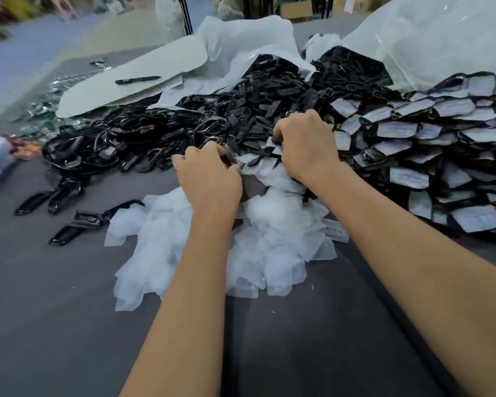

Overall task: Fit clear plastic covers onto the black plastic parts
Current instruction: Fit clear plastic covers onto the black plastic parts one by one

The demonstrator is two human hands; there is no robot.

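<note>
Mid-fit, my left hand (209, 176) and right hand (307, 144) seemingly pinched one cover (251, 161) onto a part (251, 186); next, seating its edges.

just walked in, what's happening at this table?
A person is fitting clear covers onto black plastic parts at a grey table. Both the left hand and the right hand are curled around a piece between them, right above the loose pile of clear covers. Bare black parts are heaped to the left; parts that already have covers are stacked in overlapping rows on the right. A black pen lies on grey sheets at the back.
</note>
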